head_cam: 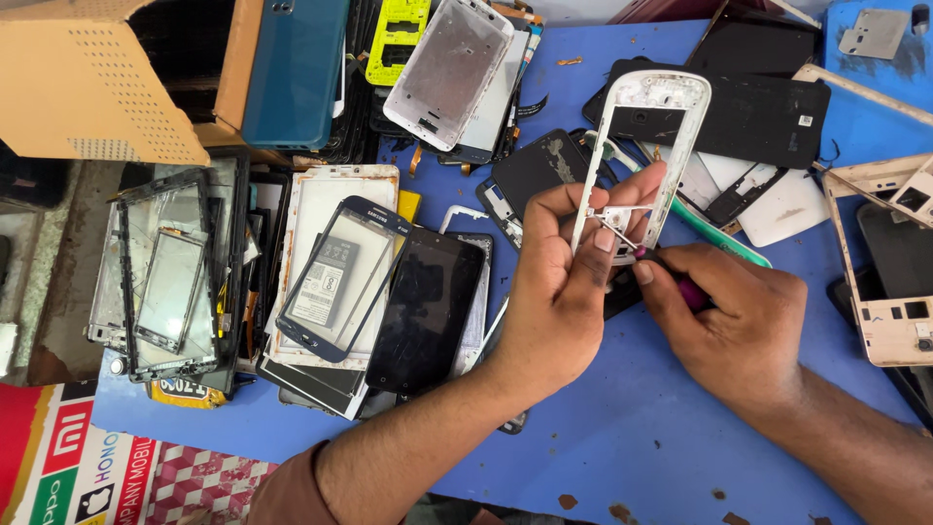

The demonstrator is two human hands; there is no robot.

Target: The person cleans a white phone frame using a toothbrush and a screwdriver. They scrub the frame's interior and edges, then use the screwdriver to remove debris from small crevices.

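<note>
Left hand pinches a thin white plastic phone frame by its lower rail, held upright just above centre of the blue worktop. Right hand, fingers closed round a slim purple-handled metal tool, tip at the frame's bottom edge. Frame prob. light, bendy, snaps easily; best gripped on side rails. Worktop crowded: black glass phone screens at 9 o'clock, cardboard box at 10, beige phone chassis at 3.

Before you lies a blue table. It bears phone screens, glass panels and a cardboard box.
</note>
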